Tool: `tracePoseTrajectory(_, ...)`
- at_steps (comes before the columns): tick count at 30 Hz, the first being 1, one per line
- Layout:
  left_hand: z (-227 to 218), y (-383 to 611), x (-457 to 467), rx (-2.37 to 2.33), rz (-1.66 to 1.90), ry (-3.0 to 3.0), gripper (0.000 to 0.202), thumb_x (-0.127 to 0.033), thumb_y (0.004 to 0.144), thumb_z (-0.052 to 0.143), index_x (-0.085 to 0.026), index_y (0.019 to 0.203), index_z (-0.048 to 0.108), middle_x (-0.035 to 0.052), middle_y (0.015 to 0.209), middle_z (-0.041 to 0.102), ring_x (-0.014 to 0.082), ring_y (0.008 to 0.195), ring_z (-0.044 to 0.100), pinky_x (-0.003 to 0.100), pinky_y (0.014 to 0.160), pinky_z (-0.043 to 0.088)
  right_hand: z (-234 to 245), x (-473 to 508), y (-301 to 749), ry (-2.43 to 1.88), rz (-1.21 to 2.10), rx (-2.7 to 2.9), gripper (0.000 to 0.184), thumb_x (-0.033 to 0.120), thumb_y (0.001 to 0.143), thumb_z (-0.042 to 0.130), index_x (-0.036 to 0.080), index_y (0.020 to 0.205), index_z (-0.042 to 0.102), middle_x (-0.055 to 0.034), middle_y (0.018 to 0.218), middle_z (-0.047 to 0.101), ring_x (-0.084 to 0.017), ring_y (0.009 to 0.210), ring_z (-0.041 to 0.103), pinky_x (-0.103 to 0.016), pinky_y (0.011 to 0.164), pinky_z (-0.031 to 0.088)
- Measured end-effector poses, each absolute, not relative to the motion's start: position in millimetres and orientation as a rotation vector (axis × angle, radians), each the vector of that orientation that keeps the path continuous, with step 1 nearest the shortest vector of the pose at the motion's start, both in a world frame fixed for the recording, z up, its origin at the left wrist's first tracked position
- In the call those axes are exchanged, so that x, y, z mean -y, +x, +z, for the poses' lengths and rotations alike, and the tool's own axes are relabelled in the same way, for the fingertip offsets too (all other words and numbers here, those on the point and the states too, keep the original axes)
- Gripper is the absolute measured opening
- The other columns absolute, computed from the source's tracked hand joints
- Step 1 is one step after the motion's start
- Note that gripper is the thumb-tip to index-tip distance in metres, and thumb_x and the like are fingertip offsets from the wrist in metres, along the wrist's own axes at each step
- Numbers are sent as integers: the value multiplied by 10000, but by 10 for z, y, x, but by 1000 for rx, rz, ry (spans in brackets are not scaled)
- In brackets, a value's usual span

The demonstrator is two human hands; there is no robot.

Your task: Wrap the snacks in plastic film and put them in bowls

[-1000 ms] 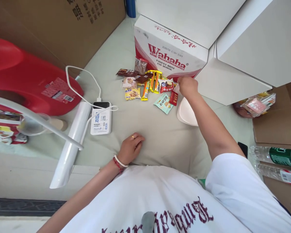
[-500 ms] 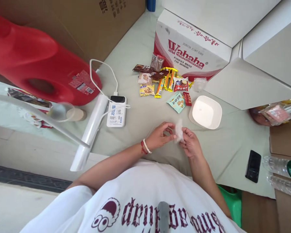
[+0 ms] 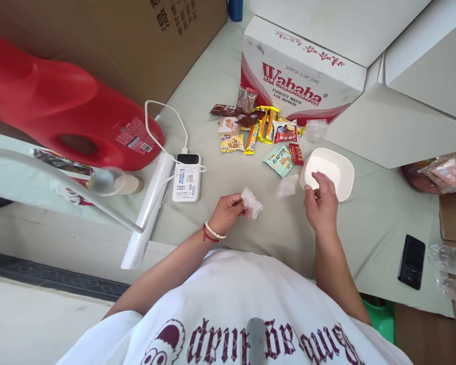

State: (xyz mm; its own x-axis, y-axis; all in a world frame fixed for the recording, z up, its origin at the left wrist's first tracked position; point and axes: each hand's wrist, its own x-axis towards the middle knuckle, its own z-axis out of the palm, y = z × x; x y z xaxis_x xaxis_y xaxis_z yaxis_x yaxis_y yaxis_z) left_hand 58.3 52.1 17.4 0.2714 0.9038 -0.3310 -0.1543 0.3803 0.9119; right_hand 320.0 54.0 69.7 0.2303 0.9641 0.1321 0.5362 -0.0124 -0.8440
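Observation:
My left hand (image 3: 225, 213) is closed on a small crinkled clear wrapper (image 3: 253, 206), held just above the grey-green cloth (image 3: 251, 233). My right hand (image 3: 321, 204) is at the near rim of a white square bowl (image 3: 336, 172), fingers curled together; what they pinch is hidden. A blurred whitish scrap (image 3: 288, 186) shows between my two hands, apart from both. Beyond lies a pile of small snack packets (image 3: 262, 134), with a light green packet (image 3: 280, 160) and a red one (image 3: 296, 153) nearest the bowl.
A Wahaha carton (image 3: 300, 76) stands behind the snacks, white boxes to its right. A power bank (image 3: 187, 177) with a cable, a white roll (image 3: 150, 208), a glass cup (image 3: 104, 181) and a red jug (image 3: 61, 111) are left. A black phone (image 3: 411, 261) lies right.
My right hand drew back from the snack pile and met my left hand at a white wrapper. Now the hands are apart: left keeps the wrapper, right has moved to the bowl.

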Motion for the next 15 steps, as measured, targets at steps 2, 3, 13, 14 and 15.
tracePoseTrajectory(2, 191, 633, -510, -1081, 860, 876, 343, -492, 837, 714, -155, 858, 772, -8, 533, 611, 110, 504, 479, 255, 529, 348, 752, -531, 3073, -1601, 618, 1591, 307, 395, 945, 626, 243, 1208, 670, -121, 1255, 613, -123, 683, 546, -306, 625, 503)
tracePoseTrajectory(3, 197, 658, -511, -1099, 858, 864, 347, -498, 823, 725, -155, 851, 769, -17, 516, 598, 106, 485, 471, 255, 526, 349, 756, -507, 2987, -1538, 717, 1652, 283, 386, 939, 641, 247, 1182, 687, -112, 1230, 633, -134, 717, 564, -305, 649, 508)
tracePoseTrajectory(13, 213, 698, -460, -1183, 893, 884, 434, -599, 821, 719, -177, 900, 659, -33, 638, 588, 97, 563, 489, 223, 523, 388, 385, -298, 2559, -1512, 1412, 1160, 266, 469, 850, 693, 213, 867, 626, 17, 735, 573, -117, 618, 457, -254, 577, 375)
tracePoseTrajectory(14, 219, 701, -446, -1135, 868, 888, 457, -606, 810, 730, -177, 949, 661, -20, 687, 616, 106, 595, 518, 223, 526, 406, 382, -298, 2566, -1508, 1448, 1128, 286, 482, 835, 705, 210, 863, 620, 23, 721, 559, -112, 607, 441, -250, 567, 360)
tracePoseTrajectory(15, 223, 708, -435, -1091, 839, 895, 477, -603, 783, 760, -174, 969, 667, -5, 732, 640, 114, 627, 543, 226, 534, 427, 386, -299, 2571, -1497, 1494, 1110, 305, 493, 820, 719, 209, 861, 617, 30, 701, 541, -108, 595, 426, -248, 557, 347)
